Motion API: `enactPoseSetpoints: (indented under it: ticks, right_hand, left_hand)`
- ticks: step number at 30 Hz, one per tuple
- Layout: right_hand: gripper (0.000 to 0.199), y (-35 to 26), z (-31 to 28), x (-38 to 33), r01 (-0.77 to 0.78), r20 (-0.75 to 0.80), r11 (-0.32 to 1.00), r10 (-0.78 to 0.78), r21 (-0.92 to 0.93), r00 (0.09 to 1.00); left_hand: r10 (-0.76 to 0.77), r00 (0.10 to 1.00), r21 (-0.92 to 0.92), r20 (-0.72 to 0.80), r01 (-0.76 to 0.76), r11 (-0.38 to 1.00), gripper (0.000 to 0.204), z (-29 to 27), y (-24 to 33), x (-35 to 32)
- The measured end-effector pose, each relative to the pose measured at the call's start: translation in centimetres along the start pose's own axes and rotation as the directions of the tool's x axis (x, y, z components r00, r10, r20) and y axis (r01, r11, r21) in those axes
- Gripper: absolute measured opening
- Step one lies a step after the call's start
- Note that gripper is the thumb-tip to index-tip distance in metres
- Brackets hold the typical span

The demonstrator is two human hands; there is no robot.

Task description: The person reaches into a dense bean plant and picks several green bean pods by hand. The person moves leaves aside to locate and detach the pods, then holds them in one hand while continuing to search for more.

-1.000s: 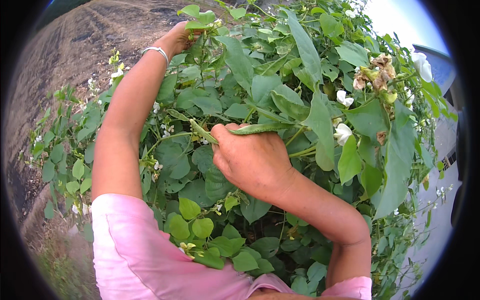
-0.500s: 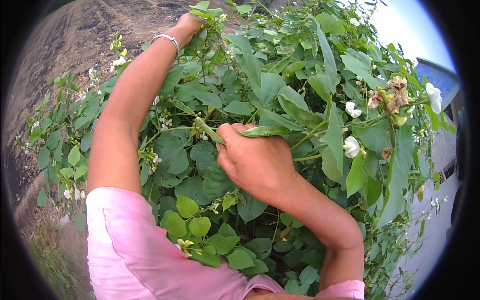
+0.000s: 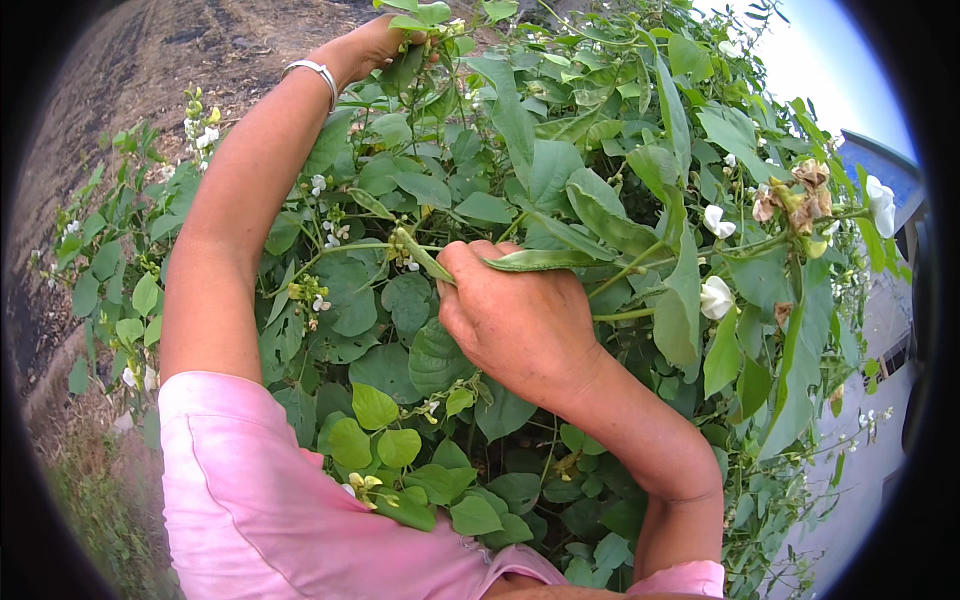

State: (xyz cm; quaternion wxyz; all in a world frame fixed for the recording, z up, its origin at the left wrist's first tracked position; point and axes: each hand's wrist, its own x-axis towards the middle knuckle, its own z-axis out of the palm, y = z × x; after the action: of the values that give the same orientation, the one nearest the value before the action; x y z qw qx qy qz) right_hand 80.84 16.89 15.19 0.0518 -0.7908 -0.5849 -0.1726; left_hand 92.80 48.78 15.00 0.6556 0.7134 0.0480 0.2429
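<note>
My right hand [image 3: 520,325] is closed, knuckles up, in the middle of a leafy bean vine [image 3: 400,370]. A slim green bean pod [image 3: 424,256] sticks out at its thumb side, and a broader flat pod [image 3: 540,260] lies across the back of its fingers. What else is inside the fist is hidden. Up at the far left, my left hand [image 3: 385,45] reaches in among leaves at the vine's top. Its fingers curl round there, partly covered by a leaf [image 3: 405,72], so what they grip cannot be made out.
White flowers [image 3: 716,297] and a withered brown cluster [image 3: 805,195] hang on the right of the vine. Bare brown soil [image 3: 160,70] stretches out at the far left. Beyond the foliage at right stand a blue panel [image 3: 880,165] and a grey surface [image 3: 850,500].
The left forearm has swung a little left, and more of the left hand's curled fingers shows between the leaves. My right hand stays closed in nearly the same place.
</note>
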Motion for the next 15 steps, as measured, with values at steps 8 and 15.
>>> enactPoseSetpoints:
  ticks: [8, 15]
  right_hand:
    - [0.012, 0.0, -0.3, -0.1, 0.015, 0.049, 0.997, -0.011, -0.076, 0.999]
    - [0.013, -0.3, -0.5, -0.3, -0.022, 0.104, 0.991, 0.036, -0.132, 0.994]
  left_hand:
    - [0.232, 0.968, 0.215, -0.095, -0.208, 0.954, 0.02, 0.2, -2.9, 4.3]
    - [0.354, 0.914, 0.241, -0.199, -0.305, 0.922, 0.019, -0.4, -5.4, 6.2]
